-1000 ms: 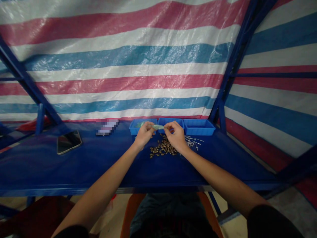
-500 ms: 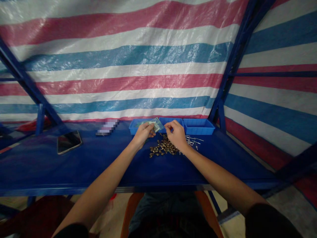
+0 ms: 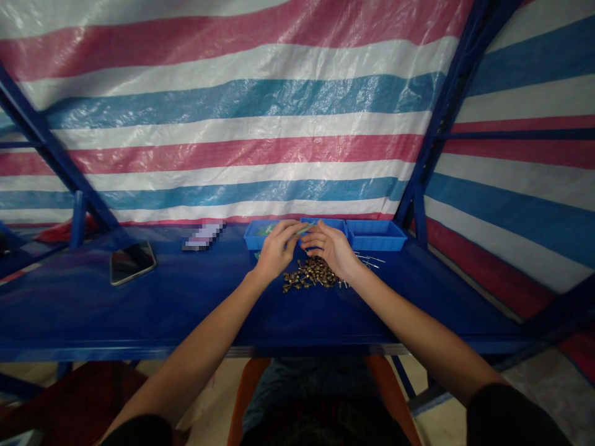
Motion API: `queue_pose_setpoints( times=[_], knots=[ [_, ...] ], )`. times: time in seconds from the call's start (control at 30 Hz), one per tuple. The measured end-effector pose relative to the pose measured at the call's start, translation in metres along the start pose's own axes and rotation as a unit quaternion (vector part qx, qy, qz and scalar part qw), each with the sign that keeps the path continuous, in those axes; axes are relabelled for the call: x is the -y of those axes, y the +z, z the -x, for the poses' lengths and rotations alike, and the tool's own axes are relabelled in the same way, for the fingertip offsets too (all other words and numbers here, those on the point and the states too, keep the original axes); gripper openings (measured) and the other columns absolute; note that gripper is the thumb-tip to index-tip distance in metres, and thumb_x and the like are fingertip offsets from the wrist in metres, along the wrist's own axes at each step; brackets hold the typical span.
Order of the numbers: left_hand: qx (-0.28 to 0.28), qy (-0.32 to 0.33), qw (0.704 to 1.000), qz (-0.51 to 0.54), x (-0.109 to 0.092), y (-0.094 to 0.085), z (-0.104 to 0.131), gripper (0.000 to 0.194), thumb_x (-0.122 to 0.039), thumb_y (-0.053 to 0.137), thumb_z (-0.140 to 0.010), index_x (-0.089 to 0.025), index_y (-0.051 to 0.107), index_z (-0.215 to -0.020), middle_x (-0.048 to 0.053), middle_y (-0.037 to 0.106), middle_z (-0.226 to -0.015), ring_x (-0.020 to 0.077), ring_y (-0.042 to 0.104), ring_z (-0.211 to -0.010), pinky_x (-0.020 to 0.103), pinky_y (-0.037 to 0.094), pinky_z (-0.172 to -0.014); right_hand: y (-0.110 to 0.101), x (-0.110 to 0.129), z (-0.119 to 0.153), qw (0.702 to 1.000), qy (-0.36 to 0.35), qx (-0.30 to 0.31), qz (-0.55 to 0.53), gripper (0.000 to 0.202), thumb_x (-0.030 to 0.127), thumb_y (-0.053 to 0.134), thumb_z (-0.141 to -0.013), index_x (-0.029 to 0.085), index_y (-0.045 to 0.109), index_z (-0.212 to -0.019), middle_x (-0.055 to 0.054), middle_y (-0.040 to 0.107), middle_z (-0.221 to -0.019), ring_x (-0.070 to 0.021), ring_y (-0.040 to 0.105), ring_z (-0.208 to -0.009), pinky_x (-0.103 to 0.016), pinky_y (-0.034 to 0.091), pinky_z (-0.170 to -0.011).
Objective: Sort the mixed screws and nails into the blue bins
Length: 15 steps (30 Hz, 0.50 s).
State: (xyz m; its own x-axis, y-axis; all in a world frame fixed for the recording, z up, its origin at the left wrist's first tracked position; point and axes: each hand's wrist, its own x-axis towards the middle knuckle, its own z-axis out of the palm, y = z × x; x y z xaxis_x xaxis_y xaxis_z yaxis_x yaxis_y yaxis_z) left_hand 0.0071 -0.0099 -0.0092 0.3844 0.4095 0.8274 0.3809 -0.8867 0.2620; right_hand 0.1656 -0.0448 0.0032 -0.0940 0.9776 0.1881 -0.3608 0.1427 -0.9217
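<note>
A small clear plastic bag with a greenish edge is between my hands, above the pile of bolts. My left hand is closed on the bag from the left. At its right end, my right hand has its fingers bent together at the bag's edge, and I cannot make out how firmly they grip it. Below the hands lies a heap of brass-coloured bolts on the blue table. Thin silver rivets stick out to the right behind my right hand.
Three blue trays stand along the table's back: left with small bags in it, middle, right. A phone and a blurred pale item lie to the left. Blue frame posts rise at both sides.
The bag has turned from facing the camera to nearly edge-on. My right hand has come closer to my left and now meets the bag. The view has shifted slightly.
</note>
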Motion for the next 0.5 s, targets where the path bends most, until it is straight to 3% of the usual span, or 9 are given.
queue_pose_setpoints(
  times=[0.17,0.27,0.37,0.43,0.5],
  knots=[
    [0.052,0.0,0.998,-0.027,0.003,-0.002,0.001,0.044,-0.002,0.04,-0.08,-0.023,0.067,-0.108,0.008,0.052,-0.122,0.0192,0.051,-0.112,0.039,0.044,-0.098,-0.001,-0.006,-0.004,0.996,0.004,-0.067,0.057,0.023,0.039,0.065,-0.074,0.017,0.061,-0.08,-0.003,0.068,-0.066,-0.0145,0.065,-0.058,-0.024,0.05,-0.052],
    [0.044,-0.022,0.999,-0.015,0.001,-0.002,0.0,0.043,0.0,0.042,-0.074,-0.022,0.07,-0.099,0.007,0.05,-0.119,0.0206,0.049,-0.113,0.042,0.042,-0.1,-0.005,-0.015,-0.01,0.989,-0.039,-0.105,0.1,0.018,0.034,0.062,-0.075,0.018,0.062,-0.081,-0.001,0.067,-0.064,-0.0149,0.065,-0.056,-0.025,0.05,-0.051],
    [0.025,-0.104,0.994,0.017,0.0,-0.001,-0.003,0.029,-0.01,0.048,-0.078,-0.02,0.071,-0.093,0.008,0.05,-0.114,0.0206,0.052,-0.104,0.037,0.047,-0.09,-0.011,-0.018,-0.013,0.965,-0.132,-0.133,0.186,0.018,0.035,0.059,-0.076,0.019,0.065,-0.082,-0.002,0.07,-0.071,-0.0179,0.067,-0.064,-0.028,0.052,-0.054],
    [0.012,-0.182,0.981,0.066,0.001,-0.001,-0.005,0.022,-0.024,0.052,-0.083,-0.018,0.071,-0.09,0.008,0.053,-0.105,0.0212,0.053,-0.099,0.031,0.049,-0.078,-0.013,-0.017,-0.012,0.93,-0.213,-0.125,0.274,0.018,0.032,0.056,-0.078,0.019,0.068,-0.083,-0.004,0.071,-0.078,-0.0195,0.067,-0.072,-0.03,0.054,-0.059],
    [-0.01,-0.265,0.952,0.152,0.002,-0.002,-0.007,0.033,-0.04,0.048,-0.087,-0.016,0.071,-0.085,0.008,0.058,-0.095,0.0205,0.054,-0.09,0.028,0.048,-0.067,-0.013,-0.016,-0.009,0.884,-0.288,-0.099,0.354,0.018,0.027,0.054,-0.081,0.02,0.07,-0.086,-0.005,0.072,-0.088,-0.0201,0.067,-0.082,-0.032,0.054,-0.066]
  ],
)
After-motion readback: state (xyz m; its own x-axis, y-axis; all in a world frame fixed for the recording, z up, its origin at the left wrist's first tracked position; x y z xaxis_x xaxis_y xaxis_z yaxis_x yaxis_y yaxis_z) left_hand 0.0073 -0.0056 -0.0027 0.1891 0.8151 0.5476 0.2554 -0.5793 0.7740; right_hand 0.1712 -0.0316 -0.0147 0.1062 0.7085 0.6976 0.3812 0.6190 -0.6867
